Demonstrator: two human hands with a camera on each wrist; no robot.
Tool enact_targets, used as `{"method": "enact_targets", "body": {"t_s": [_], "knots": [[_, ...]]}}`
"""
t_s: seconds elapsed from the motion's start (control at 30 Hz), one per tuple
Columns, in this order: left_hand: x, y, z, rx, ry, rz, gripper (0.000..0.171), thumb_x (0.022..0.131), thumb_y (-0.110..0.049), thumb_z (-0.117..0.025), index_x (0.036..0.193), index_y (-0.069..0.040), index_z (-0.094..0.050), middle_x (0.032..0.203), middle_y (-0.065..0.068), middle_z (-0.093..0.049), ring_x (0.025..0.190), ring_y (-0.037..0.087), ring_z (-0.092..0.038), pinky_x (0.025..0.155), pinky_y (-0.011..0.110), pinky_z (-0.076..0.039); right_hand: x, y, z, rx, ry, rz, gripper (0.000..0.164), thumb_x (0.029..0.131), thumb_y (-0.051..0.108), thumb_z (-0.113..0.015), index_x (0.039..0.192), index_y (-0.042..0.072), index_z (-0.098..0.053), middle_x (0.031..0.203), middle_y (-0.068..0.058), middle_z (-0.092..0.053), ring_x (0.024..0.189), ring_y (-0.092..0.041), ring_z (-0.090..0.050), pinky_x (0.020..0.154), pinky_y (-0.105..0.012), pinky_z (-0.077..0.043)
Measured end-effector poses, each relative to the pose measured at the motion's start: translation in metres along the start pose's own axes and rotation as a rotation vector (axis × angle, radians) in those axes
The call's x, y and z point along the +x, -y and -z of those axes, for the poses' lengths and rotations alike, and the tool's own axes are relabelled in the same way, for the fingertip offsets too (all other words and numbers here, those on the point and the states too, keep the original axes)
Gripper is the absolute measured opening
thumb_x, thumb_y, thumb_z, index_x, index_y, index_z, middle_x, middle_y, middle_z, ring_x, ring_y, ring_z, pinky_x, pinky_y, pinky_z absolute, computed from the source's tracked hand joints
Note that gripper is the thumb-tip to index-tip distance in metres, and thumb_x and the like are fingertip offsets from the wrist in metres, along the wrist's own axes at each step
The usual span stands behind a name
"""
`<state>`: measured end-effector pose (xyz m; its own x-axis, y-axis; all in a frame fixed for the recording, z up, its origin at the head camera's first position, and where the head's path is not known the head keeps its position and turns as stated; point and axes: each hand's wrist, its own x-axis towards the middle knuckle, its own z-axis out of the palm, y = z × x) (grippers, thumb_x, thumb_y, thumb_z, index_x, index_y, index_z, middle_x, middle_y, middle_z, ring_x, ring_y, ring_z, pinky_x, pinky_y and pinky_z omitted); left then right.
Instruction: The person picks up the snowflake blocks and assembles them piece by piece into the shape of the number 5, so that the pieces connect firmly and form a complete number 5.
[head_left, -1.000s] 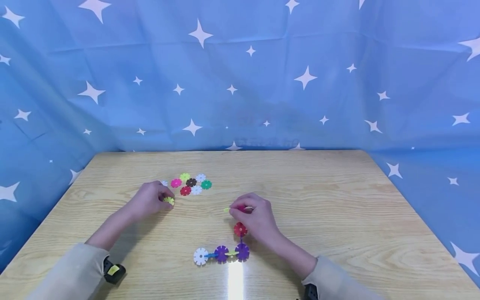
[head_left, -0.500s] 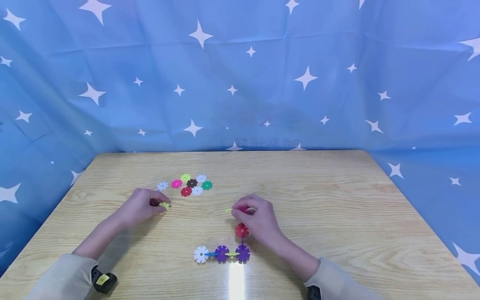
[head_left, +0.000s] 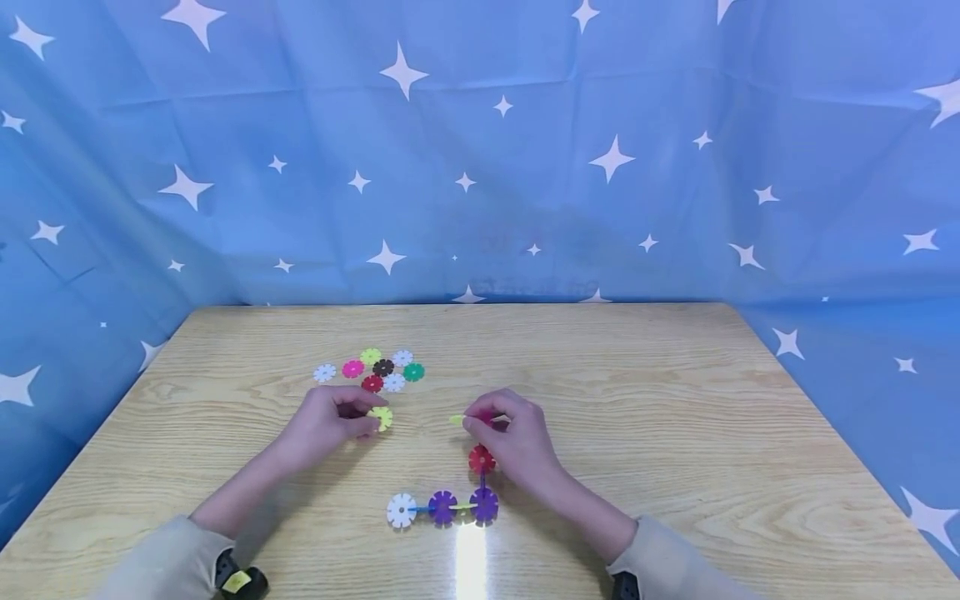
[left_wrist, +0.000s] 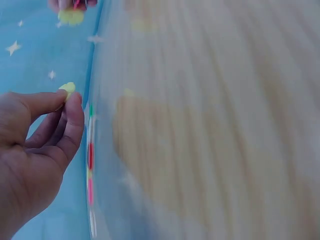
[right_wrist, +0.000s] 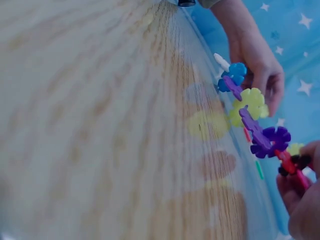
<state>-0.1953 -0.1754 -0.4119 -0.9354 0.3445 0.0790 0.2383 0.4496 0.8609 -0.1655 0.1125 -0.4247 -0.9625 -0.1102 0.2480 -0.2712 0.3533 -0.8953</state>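
Observation:
My left hand (head_left: 322,425) pinches a yellow-green notched plastic disc (head_left: 382,418) between thumb and fingers, above the table left of centre. The same disc (left_wrist: 68,88) shows at the fingertips in the left wrist view. My right hand (head_left: 513,429) grips the far end of a chain of interlocked discs. A pink disc (right_wrist: 303,180) sits within its fingers, with a black disc (right_wrist: 300,162) beside it. A yellow-green disc (head_left: 457,420) pokes out left of the fingertips. From there the chain runs through a red disc (head_left: 482,459) and purple discs (head_left: 484,505) to a white disc (head_left: 401,510).
Several loose discs lie flat beyond my left hand, among them a pink disc (head_left: 353,368), a dark disc (head_left: 383,367), a green disc (head_left: 414,372) and a white disc (head_left: 324,372). Behind the wooden table (head_left: 675,400) hangs a blue star-patterned cloth (head_left: 525,208).
With the yellow-green disc, my left hand first drew back from the loose discs, then moved right toward the chain. A white disc it partly hid is uncovered. My right hand stays nearly still.

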Motion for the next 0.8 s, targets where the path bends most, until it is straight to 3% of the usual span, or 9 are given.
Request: {"method": "enact_targets", "body": {"t_s": [0.1, 0.33, 0.8], "knots": [[0.003, -0.007, -0.011, -0.042, 0.034, -0.013, 0.023, 0.09, 0.004, -0.073, 0.113, 0.005, -0.074, 0.092, 0.009, -0.072, 0.074, 0.022, -0.069, 0.063, 0.029, -0.059, 0.0, 0.001, 0.0, 0.0, 0.001, -0.002, 0.014, 0.086, 0.001, -0.078, 0.088, 0.014, -0.077, 0.093, 0.003, -0.07, 0.087, -0.015, -0.066, 0.077, -0.028, -0.058], [0.011, -0.014, -0.028, -0.045, 0.076, -0.036, 0.022, 0.092, 0.004, -0.071, 0.113, 0.006, -0.074, 0.093, 0.008, -0.074, 0.075, 0.022, -0.071, 0.066, 0.03, -0.06, 0.001, 0.002, 0.002, -0.009, -0.007, -0.009, 0.013, 0.087, 0.001, -0.078, 0.089, 0.014, -0.077, 0.093, 0.003, -0.07, 0.088, -0.014, -0.066, 0.077, -0.027, -0.058], [0.023, -0.028, -0.047, -0.204, 0.119, -0.027, 0.023, 0.091, 0.003, -0.073, 0.113, 0.009, -0.071, 0.086, 0.011, -0.071, 0.073, 0.032, -0.072, 0.067, 0.036, -0.063, 0.001, 0.0, 0.003, 0.003, 0.015, 0.007, 0.012, 0.087, 0.001, -0.078, 0.091, 0.012, -0.077, 0.095, 0.002, -0.07, 0.09, -0.015, -0.066, 0.08, -0.028, -0.058]]}}
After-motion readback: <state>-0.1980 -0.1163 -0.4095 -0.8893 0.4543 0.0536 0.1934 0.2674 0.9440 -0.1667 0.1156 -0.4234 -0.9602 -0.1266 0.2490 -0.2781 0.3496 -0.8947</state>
